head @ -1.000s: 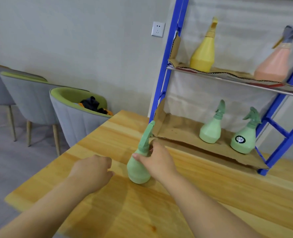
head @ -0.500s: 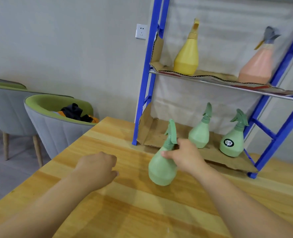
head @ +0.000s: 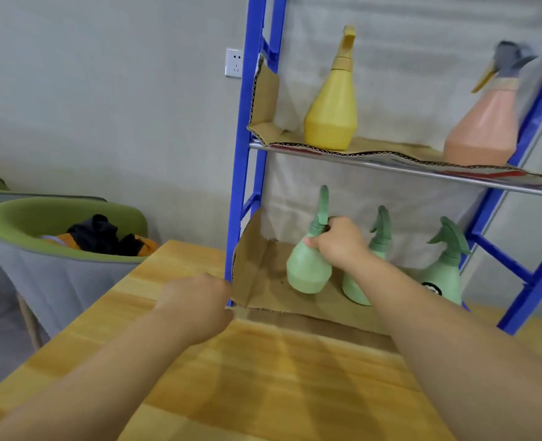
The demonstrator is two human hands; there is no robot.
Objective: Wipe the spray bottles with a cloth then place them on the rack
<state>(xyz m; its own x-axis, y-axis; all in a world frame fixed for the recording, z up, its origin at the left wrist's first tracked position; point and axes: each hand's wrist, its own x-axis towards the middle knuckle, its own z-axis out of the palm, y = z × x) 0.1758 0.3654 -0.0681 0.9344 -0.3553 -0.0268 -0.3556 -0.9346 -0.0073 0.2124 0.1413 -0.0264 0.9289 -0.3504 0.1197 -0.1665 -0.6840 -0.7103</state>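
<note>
Green spray bottle (head: 308, 268) gripped at neck by outstretched right hand (head: 338, 241) over rack's (head: 247, 154) lower shelf; left hand (head: 199, 308) loosely fisted, empty.

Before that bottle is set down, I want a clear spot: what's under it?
Brown cardboard lining the rack's bottom shelf lies under the held bottle; that patch looks bare. The right hand hides the neighbouring bottle's lower body.

green bottle (head: 308, 268) over lower shelf (head: 273, 291)

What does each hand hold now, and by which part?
The right hand holds a green spray bottle by its neck, under the trigger head. The left hand is closed loosely and appears to hold nothing.
</note>
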